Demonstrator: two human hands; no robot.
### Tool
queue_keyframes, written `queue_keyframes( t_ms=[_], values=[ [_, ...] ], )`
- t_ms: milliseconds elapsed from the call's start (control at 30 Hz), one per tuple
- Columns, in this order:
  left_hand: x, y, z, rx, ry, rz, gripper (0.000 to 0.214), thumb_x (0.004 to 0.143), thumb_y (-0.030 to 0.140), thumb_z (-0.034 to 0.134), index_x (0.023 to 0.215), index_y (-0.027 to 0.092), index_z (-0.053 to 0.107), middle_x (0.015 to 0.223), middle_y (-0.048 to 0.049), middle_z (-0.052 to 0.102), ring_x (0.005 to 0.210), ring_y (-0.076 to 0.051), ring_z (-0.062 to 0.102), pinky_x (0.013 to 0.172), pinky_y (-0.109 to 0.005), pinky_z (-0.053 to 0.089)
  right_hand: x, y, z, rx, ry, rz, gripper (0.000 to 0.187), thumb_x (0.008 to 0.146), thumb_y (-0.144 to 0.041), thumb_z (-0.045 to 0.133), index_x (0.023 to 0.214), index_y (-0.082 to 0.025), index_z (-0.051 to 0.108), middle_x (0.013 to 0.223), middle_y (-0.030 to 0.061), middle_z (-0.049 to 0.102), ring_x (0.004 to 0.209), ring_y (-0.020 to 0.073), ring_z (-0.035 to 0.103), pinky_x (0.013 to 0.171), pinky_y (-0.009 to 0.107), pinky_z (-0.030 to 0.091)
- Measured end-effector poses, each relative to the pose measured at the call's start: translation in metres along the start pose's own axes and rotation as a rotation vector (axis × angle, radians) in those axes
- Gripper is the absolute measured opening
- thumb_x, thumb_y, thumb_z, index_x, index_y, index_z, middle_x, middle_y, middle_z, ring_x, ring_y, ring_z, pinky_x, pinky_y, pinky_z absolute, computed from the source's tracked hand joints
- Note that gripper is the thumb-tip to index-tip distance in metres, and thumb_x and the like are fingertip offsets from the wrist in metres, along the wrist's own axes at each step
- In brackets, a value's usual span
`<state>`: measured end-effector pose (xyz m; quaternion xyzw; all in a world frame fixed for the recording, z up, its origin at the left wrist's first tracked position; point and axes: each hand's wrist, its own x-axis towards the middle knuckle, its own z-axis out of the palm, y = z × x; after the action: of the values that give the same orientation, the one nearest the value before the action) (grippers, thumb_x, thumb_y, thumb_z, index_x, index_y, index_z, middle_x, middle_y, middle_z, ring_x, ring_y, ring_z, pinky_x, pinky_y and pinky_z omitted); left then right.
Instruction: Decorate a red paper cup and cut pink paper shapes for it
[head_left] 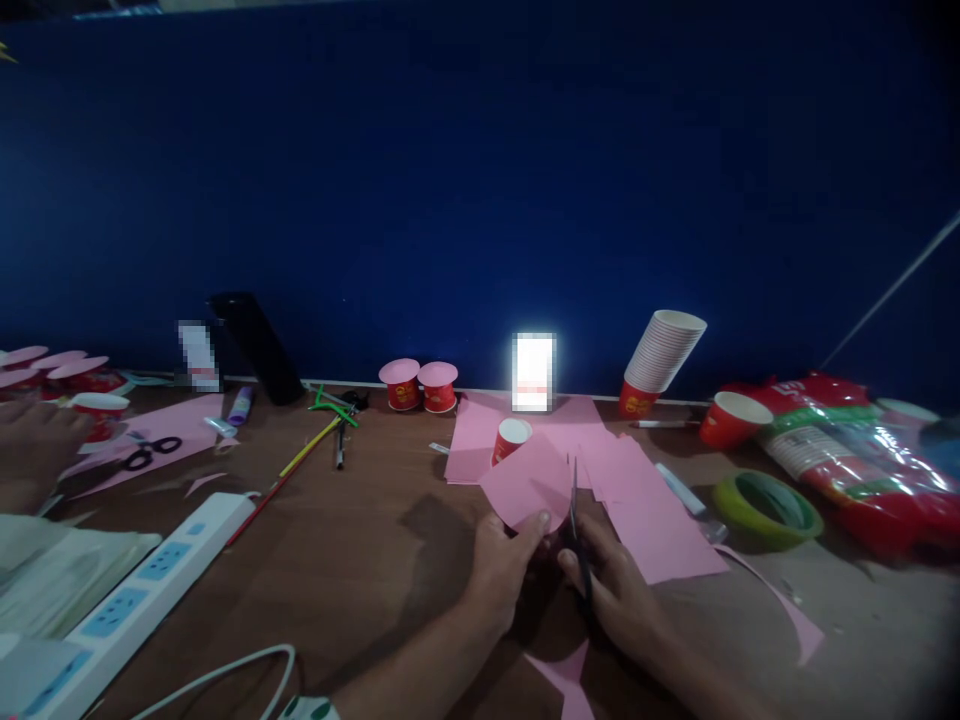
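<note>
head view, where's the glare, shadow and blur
In the head view, a pixelated, bright white upright rectangle glows against the dark blue wall; that head view also shows shiny highlights on the red-and-clear plastic cup pack, shadow on the brown table beside the bare left hand, and a blurred co-worker's hand at the left edge.

Brown worktop (322,560), well covered. Toward back: two red cups (403,390) capped with pink discs, tall stack of paper cups (660,355). Middle: overlapping pink sheets (652,515). Right side: glossy red bag of cups (855,450) — tape roll (729,512) just beside it. Left side: white power strip (139,595), set diagonally — thin red rod (259,508) near its far end; farther left, another pink sheet (191,412) (black scissors (154,452) on top). Near front: pink offcut (566,672). Right: curved pink strip (787,605).
</note>
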<state>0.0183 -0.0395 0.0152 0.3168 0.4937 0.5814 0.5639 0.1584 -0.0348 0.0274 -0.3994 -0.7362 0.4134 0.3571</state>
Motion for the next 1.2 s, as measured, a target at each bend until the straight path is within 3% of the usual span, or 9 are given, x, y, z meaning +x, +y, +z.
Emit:
queue_keyframes(
  t_ms=[533,900,1200],
  values=[
    [-0.001,0.0039,0.0027,-0.018,0.022,0.018,0.027,0.068,0.034,0.068,0.078,0.009,0.067,0.067,-0.0067,0.066,0.059,-0.015,0.058,0.055,-0.024,0.046,-0.0005,0.0023,0.0004,0.002,0.009,0.022,0.03,0.086,-0.028,0.051,0.115,-0.021,0.051,0.102,0.0044,0.063,0.085,0.0195,0.059,0.073,0.027,0.048],
    [-0.0001,0.0028,0.0023,0.015,0.037,0.024,0.029,0.067,0.036,0.068,0.077,0.008,0.067,0.064,-0.0062,0.066,0.056,-0.015,0.058,0.053,-0.023,0.045,0.001,-0.0019,0.0008,-0.006,0.015,0.021,0.026,0.085,-0.031,0.051,0.108,-0.019,0.054,0.092,0.0038,0.064,0.08,0.0191,0.059,0.07,0.027,0.049],
    [0.0004,0.0008,0.0022,0.005,0.052,0.001,0.032,0.065,0.039,0.069,0.077,0.009,0.068,0.063,-0.0062,0.066,0.054,-0.014,0.057,0.051,-0.023,0.044,0.0013,-0.0012,0.0014,0.007,0.006,0.028,0.026,0.085,-0.03,0.051,0.11,-0.02,0.053,0.095,0.0044,0.064,0.081,0.0194,0.059,0.071,0.027,0.048]
  ],
)
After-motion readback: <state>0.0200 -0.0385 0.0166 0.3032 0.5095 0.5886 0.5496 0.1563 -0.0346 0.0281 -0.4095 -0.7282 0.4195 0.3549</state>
